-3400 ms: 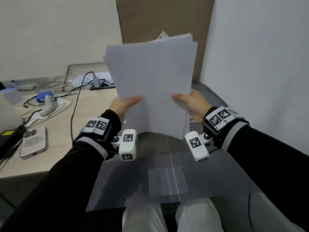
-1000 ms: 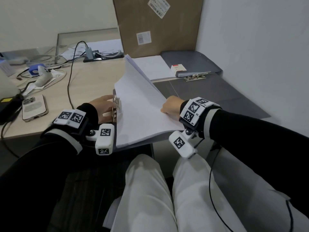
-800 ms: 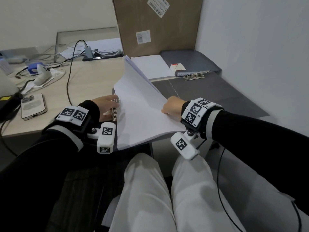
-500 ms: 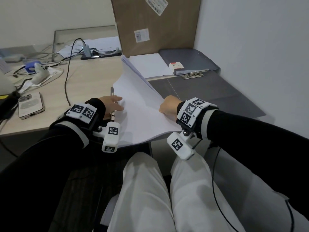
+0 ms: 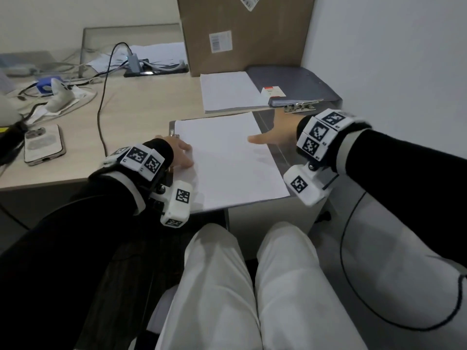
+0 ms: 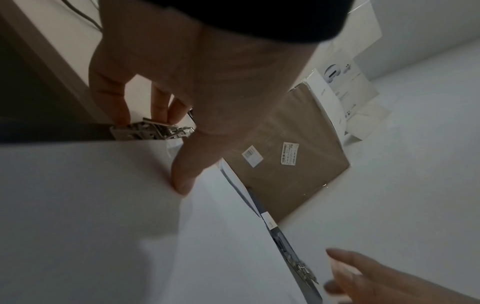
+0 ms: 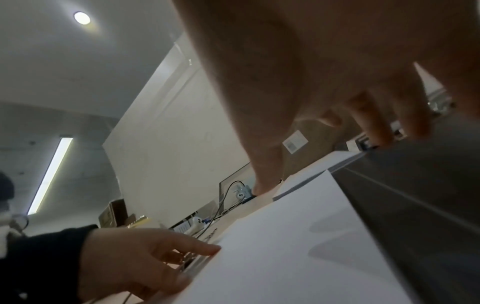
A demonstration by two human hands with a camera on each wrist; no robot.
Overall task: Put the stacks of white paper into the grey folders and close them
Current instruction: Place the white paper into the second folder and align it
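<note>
A stack of white paper lies flat in an open grey folder at the desk's front edge. My left hand rests on the stack's left edge. In the left wrist view its fingers touch the folder's metal clip and the thumb presses the paper. My right hand hovers open over the folder's right cover, holding nothing. Behind lies a second paper stack beside a second grey folder.
A tall cardboard box stands against the back wall. A phone and tangled cables lie on the desk to the left. A white wall closes off the right side.
The paper stack, propped up at an angle before, now lies flat in the folder. My right hand let go and moved right. My left hand shifted onto the stack's left edge.
</note>
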